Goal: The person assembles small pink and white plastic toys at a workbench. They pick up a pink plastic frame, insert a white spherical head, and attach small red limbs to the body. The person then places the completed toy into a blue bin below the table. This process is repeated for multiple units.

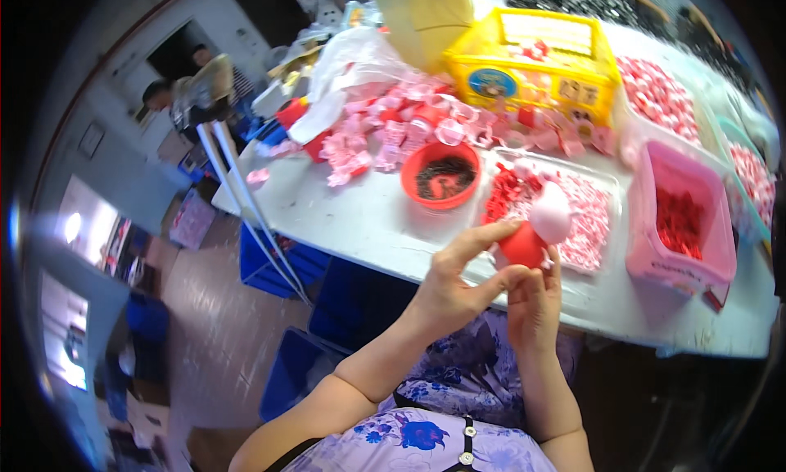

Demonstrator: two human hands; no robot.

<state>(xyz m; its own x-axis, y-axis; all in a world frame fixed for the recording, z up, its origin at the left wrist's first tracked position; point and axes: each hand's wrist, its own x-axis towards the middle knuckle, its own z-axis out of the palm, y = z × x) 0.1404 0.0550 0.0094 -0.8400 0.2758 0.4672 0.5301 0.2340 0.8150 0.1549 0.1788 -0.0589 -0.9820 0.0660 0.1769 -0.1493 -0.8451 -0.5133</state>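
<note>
Both hands are raised in front of the table edge around a small toy part with a red rounded body (522, 245) and a pink rounded cap (551, 212) on top. My left hand (458, 280) pinches the red body from the left with thumb and fingers. On the right, my right hand (536, 304) grips it from below. Behind them lies a clear shallow tray (594, 263) of small red and pink-white pieces.
On the white table (360, 218) stand a red bowl (440, 176) of dark small parts, a pink bin (684, 226) of red pieces, a yellow box (532, 63), and a heap of pink and red plastic parts (393, 128). Blue crates (286, 374) sit on the floor. People stand at far left.
</note>
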